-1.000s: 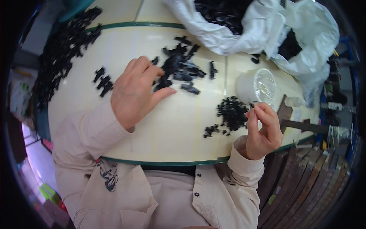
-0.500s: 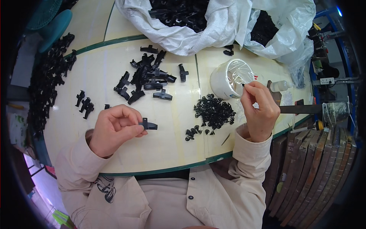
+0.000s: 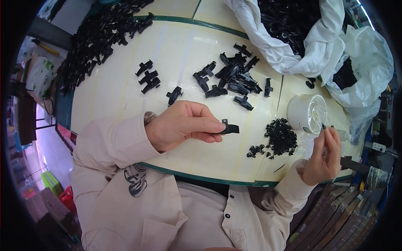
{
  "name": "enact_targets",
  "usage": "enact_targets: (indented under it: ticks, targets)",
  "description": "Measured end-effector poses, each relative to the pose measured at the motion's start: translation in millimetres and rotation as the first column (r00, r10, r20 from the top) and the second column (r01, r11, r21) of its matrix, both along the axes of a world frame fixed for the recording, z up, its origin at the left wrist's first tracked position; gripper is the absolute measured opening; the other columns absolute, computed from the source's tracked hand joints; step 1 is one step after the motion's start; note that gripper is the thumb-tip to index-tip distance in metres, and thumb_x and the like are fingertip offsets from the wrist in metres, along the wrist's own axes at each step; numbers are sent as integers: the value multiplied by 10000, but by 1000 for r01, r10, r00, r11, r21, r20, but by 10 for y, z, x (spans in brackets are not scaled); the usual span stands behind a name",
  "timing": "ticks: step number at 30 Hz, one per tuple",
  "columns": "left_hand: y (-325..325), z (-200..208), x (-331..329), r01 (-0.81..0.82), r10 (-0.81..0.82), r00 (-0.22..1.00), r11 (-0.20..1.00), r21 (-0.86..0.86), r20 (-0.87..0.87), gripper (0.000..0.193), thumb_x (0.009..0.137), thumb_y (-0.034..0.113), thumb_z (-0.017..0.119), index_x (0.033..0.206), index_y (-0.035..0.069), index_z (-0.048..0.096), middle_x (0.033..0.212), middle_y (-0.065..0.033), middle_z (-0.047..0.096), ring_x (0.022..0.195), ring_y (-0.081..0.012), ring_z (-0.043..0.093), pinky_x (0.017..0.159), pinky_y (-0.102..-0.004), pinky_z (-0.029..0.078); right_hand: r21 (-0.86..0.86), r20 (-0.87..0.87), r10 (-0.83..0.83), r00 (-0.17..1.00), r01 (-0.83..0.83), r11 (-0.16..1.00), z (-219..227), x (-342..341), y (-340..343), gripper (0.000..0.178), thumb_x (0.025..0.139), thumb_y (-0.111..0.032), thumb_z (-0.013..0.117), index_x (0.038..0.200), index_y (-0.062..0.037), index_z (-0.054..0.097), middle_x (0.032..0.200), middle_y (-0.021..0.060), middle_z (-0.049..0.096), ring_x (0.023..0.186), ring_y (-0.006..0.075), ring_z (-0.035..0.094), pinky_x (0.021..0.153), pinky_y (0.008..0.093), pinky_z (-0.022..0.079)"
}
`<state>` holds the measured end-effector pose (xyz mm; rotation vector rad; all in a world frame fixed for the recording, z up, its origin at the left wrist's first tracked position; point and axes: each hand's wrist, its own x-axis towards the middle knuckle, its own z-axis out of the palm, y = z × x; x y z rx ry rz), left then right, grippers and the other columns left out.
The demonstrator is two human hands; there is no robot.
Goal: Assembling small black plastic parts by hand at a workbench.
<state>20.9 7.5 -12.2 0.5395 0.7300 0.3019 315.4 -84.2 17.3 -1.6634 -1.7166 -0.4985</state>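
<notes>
Between thumb and fingers, my left hand (image 3: 188,125) grips a black plastic clip (image 3: 231,129) above the near part of the table. My right hand (image 3: 325,155) is pinched shut near the white roll (image 3: 298,113), its fingertips on a small black plastic piece (image 3: 323,126), whose exact kind is too small to tell. Between the hands lies a heap of small round black pieces (image 3: 281,137), with a few loose ones (image 3: 255,150) at its side. A pile of black clips (image 3: 234,75) sits beyond my left hand, and one clip (image 3: 174,96) lies just behind its wrist.
A white woven sack (image 3: 289,62) of black parts stands at the far right, beside a clear plastic bag (image 3: 372,62). Many clips (image 3: 100,42) cover the far left edge of the table (image 3: 176,54). Brown flat boards (image 3: 335,217) stand below on the right.
The view has swung left, so the table things appear further right. My left hand still holds the clip and my right hand still pinches the small piece near the roll.
</notes>
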Motion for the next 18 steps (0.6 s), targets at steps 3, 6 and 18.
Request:
enact_targets:
  ticks: [3,6,18]
  targets:
    - [-49,-7,22,-84,94,987,993,-81,132,311,886,85,616,1165,-31,543,982,-87,627,884,-143,644,807,-243,531,179,-729,297,617,-247,952,-82,-504,-124,205,758,166,594,927,57,636,940,217,626,716,209,648,606,277,545]
    - [-112,-121,48,-88,120,972,983,-163,200,326,928,72,538,1241,-2,484,1006,-73,618,912,-146,640,788,-259,537,165,-871,392,297,-574,802,-132,-903,-128,208,758,157,601,946,71,623,934,223,623,709,219,650,632,293,562]
    - [-100,25,30,136,-138,989,990,41,52,300,947,93,505,1219,-32,501,1102,-125,634,948,-181,647,840,-283,533,162,-986,157,-63,-627,762,-254,-1070,-5,190,782,157,601,953,75,613,986,202,614,819,222,646,712,308,561]
